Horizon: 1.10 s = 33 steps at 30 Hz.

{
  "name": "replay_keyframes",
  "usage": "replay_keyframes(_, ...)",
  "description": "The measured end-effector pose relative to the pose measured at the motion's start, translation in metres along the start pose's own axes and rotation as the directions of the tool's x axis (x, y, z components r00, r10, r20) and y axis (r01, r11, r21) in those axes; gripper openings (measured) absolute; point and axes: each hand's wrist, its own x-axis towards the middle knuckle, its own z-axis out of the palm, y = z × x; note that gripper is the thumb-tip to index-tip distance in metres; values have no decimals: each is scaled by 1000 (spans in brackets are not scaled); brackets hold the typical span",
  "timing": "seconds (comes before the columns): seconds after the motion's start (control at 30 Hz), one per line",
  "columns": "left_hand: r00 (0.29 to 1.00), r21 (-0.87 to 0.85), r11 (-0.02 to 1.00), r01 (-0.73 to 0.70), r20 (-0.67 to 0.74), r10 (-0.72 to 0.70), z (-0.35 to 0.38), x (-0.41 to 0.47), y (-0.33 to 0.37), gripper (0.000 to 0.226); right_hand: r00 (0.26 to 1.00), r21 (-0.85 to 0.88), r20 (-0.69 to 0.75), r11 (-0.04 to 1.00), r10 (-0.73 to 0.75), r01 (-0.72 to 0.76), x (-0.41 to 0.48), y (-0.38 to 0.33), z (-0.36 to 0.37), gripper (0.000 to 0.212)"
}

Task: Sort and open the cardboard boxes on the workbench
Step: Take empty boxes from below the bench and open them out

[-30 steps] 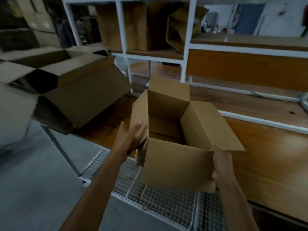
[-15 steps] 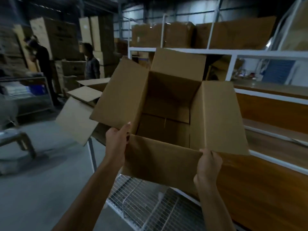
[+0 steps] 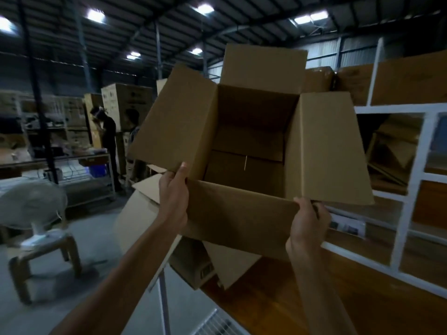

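Head view:
A: where's the open cardboard box (image 3: 242, 221)?
B: in the air above the near-left end of the workbench (image 3: 314, 298), mouth tilted toward the camera, all four top flaps splayed out
A: hands?
B: both forearms reach forward and up. left hand (image 3: 173, 197) grasps the near-left corner, thumb pointing up along the corner edge, fingers curled round the outside under the left flap. right hand (image 3: 307, 226) grasps the near-right corner at the rim, thumb on the near wall, fingers wrapped behind under the right flap, tips hidden
A: below it?
B: second cardboard box (image 3: 191, 264) on the bench edge, flaps hanging out, partly covered. white shelf frame (image 3: 406, 204) behind, right. fan (image 3: 31, 206) on wooden stool (image 3: 46, 252), floor left
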Motion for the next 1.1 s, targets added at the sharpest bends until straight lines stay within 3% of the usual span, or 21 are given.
replay_keyframes(0.1, 999, 7, 1000, -30, 25, 29, 11, 57, 10, 33, 998, 15, 22, 998, -57, 57, 34, 11, 47, 17)
replay_keyframes(0.27, 995, -21, 997, -78, 56, 79, 18, 142, 19, 14, 996, 58, 35, 995, -83, 81, 80, 32, 122, 19)
replay_keyframes(0.5, 994, -32, 997, -65, 85, 67, -9, 248, -7, 48, 995, 38, 52, 996, -83, 81, 105, 74, 202, 16)
replay_keyframes(0.67, 993, -51, 999, 5, 116, 1, -28, 317, -33, 43, 996, -14, -19, 996, -92, 91, 112, 115, 259, 11)
replay_keyframes(0.77, 983, -49, 997, 67, 172, -58, -37, 352, -45, 27, 987, -181, -124, 980, -103, 80, 112, 143, 283, 16)
replay_keyframes(0.83, 973, -38, 996, 79, 219, -69, -42, 374, -53, 35, 983, -184, -165, 982, -79, 48, 113, 155, 299, 14)
replay_keyframes(0.9, 966, 1, 996, 84, 247, -81, -47, 397, -60, 25, 987, -100, -158, 995, -19, 3, 115, 165, 315, 10)
replay_keyframes(0.97, 955, 55, 991, 122, 264, -132, -54, 417, -69, 13, 989, -151, -149, 988, -3, -20, 114, 174, 326, 12)
replay_keyframes(1.1, 902, 209, 953, 218, 330, -278, -66, 447, -95, 18, 992, -263, -116, 962, 43, -72, 109, 192, 336, 18)
